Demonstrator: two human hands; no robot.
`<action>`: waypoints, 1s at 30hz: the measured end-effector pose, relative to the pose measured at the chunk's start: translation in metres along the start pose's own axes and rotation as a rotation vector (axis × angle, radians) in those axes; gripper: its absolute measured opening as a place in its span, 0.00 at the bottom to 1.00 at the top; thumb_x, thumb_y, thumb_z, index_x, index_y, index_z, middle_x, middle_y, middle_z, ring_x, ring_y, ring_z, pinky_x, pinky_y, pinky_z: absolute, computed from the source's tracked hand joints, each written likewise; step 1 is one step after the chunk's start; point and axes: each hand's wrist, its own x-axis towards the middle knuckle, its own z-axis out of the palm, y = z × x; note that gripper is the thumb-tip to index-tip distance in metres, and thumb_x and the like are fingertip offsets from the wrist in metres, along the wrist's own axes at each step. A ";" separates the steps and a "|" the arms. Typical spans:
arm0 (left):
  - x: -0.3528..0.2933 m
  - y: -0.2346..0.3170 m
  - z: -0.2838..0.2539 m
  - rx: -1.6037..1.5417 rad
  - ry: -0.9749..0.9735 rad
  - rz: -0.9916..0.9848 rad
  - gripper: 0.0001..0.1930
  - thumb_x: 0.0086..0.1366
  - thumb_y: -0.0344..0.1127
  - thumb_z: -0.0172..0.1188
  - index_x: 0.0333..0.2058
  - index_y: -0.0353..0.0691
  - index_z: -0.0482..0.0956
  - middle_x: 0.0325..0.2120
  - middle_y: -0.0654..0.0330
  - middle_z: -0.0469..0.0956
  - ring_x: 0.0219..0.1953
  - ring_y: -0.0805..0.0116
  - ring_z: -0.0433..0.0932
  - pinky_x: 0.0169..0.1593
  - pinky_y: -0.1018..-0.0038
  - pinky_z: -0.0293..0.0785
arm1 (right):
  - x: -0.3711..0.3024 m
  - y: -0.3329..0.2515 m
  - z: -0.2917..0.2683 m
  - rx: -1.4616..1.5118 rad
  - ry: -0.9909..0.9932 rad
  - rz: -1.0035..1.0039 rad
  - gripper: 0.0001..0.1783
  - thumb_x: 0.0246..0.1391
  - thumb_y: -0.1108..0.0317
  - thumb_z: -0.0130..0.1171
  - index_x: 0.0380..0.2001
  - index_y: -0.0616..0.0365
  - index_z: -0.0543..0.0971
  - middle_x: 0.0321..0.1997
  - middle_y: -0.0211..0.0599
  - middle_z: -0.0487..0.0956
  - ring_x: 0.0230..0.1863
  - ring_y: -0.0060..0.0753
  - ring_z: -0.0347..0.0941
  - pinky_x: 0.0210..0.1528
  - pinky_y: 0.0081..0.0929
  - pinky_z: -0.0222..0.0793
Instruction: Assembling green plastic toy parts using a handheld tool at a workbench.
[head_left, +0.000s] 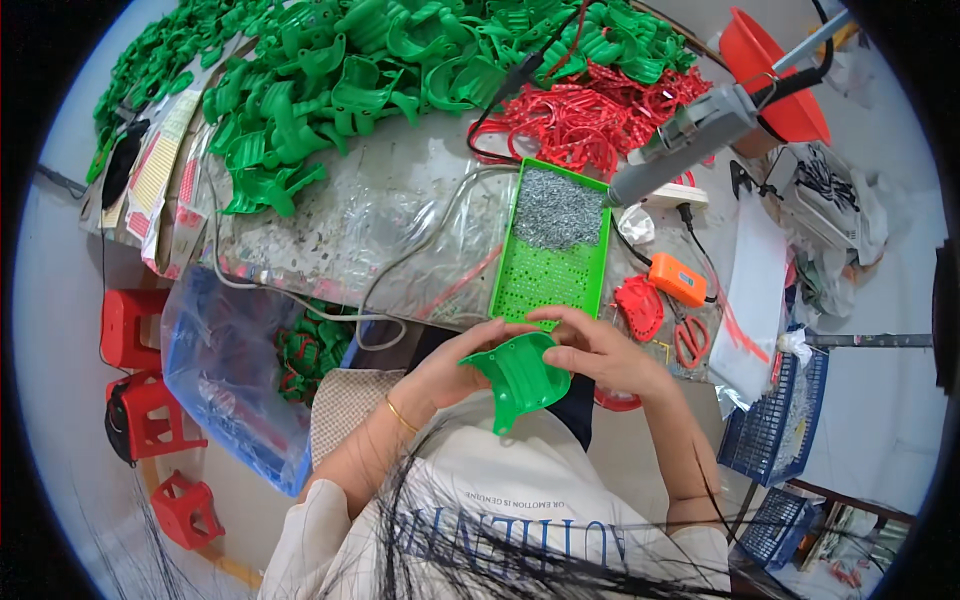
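Note:
Both my hands hold one green scoop-shaped plastic part [522, 378] over my lap, at the table's near edge. My left hand [452, 366] grips its left side, with a thin gold bracelet on that wrist. My right hand [598, 352] pinches its upper right rim, fingers curled over the top. Just beyond my hands lies a green perforated tray [545, 285] with a heap of small grey metal pieces [556, 208] at its far end.
A big pile of the same green parts [340, 70] covers the far table beside red plastic strips [590, 112]. A grey hanging power tool [690, 135], an orange box [678, 279], red scissors [688, 342], a red basin [775, 80], blue baskets [775, 415] and red stools [140, 370] surround me.

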 end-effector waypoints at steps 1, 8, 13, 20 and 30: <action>-0.002 -0.001 0.001 -0.066 -0.006 -0.007 0.28 0.67 0.52 0.45 0.57 0.36 0.64 0.52 0.57 0.71 0.51 0.64 0.72 0.55 0.64 0.67 | 0.000 -0.002 -0.001 0.018 0.028 0.058 0.24 0.58 0.68 0.54 0.57 0.58 0.64 0.36 0.27 0.74 0.34 0.14 0.67 0.36 0.14 0.63; -0.015 -0.010 0.002 -0.469 -0.121 -0.066 0.34 0.59 0.55 0.55 0.58 0.42 0.63 0.55 0.50 0.66 0.54 0.49 0.68 0.54 0.53 0.67 | 0.008 -0.019 -0.007 0.117 0.101 0.010 0.21 0.56 0.70 0.55 0.53 0.58 0.66 0.34 0.30 0.76 0.31 0.17 0.69 0.35 0.17 0.66; -0.025 -0.018 -0.012 -0.539 -0.179 -0.017 0.38 0.56 0.58 0.57 0.60 0.44 0.60 0.57 0.45 0.63 0.54 0.43 0.67 0.50 0.51 0.67 | 0.048 -0.008 -0.110 -0.427 0.378 -0.036 0.14 0.55 0.68 0.55 0.44 0.63 0.74 0.32 0.33 0.78 0.32 0.20 0.73 0.36 0.21 0.68; -0.022 -0.008 -0.004 -0.570 -0.264 0.070 0.38 0.58 0.61 0.53 0.62 0.49 0.57 0.57 0.46 0.63 0.54 0.39 0.65 0.52 0.50 0.65 | 0.143 0.022 -0.211 -0.843 0.956 -0.237 0.11 0.52 0.66 0.58 0.39 0.55 0.77 0.28 0.35 0.75 0.30 0.28 0.72 0.34 0.26 0.68; -0.026 -0.023 -0.001 -0.355 -0.192 0.166 0.45 0.54 0.62 0.58 0.65 0.53 0.49 0.57 0.52 0.64 0.56 0.41 0.64 0.55 0.49 0.63 | 0.128 0.018 -0.199 -1.006 0.799 -0.540 0.09 0.49 0.66 0.62 0.35 0.55 0.80 0.33 0.32 0.70 0.33 0.27 0.71 0.37 0.23 0.68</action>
